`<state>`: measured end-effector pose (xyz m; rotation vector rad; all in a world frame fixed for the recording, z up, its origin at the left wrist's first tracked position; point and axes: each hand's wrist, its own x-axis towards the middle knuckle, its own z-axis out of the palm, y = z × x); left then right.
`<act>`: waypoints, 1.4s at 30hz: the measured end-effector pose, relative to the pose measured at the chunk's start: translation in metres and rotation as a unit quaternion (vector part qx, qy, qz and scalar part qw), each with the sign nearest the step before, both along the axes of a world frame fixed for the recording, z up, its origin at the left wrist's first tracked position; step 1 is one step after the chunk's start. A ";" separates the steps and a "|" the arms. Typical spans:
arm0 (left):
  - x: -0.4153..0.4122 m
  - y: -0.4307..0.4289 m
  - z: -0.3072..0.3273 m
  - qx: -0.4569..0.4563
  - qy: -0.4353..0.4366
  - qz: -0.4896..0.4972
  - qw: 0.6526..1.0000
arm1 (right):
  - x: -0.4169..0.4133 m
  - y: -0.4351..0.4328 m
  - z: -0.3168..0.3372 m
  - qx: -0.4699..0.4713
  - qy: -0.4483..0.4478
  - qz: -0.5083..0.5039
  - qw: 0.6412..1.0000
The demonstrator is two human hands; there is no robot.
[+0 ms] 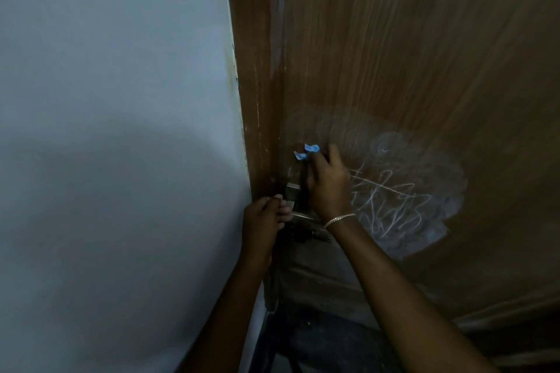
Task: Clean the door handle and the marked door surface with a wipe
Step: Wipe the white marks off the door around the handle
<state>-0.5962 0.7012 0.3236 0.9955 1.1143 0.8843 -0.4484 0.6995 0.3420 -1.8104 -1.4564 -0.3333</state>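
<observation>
Lower centre of frame: my left hand (263, 222) is curled shut around the door handle (298, 215), steadying it. Just above, my right hand (328, 183) has its fingers pinched closed on the blue wipe (310, 151), working the handle's upper part. Beyond, right of centre, chalk scribbles (394, 203) sit inside a smeared haze on the door (424, 54): handle underway, marks left.

**Surroundings beside the doorway**

A pale blue-grey wall (115, 100) fills the left half of the view, with a broad soft shadow across its lower part. A brown wooden door frame (256, 85) runs down beside it, scuffed with pale scratches. At the bottom, a dark floor (318, 345) shows dimly, its details unclear.
</observation>
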 end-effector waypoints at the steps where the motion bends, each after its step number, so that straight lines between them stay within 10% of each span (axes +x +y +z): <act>1: 0.001 0.000 0.000 0.000 -0.001 0.004 1.000 | -0.002 0.006 0.006 0.006 -0.012 0.010 1.000; 6: 0.009 -0.001 0.008 0.014 -0.003 0.002 1.000 | -0.014 0.000 -0.015 -0.099 -0.032 0.030 0.994; 12: 0.017 -0.003 0.016 0.022 -0.002 -0.002 1.000 | 0.007 -0.001 -0.001 0.011 -0.009 0.004 1.000; 17: 0.020 -0.004 0.013 0.030 0.048 0.011 0.998 | -0.017 0.007 -0.021 -0.167 -0.001 0.014 0.986; 23: 0.010 -0.006 0.010 0.039 0.029 0.036 0.998 | 0.002 0.004 -0.003 0.005 -0.005 0.029 1.000; 28: 0.023 -0.006 0.017 0.061 0.026 0.028 0.997 | -0.008 0.005 -0.008 -0.091 0.002 0.030 0.995; 42: 0.042 -0.001 0.020 0.062 0.008 0.025 0.998 | 0.039 -0.039 0.001 0.044 0.061 -0.012 0.997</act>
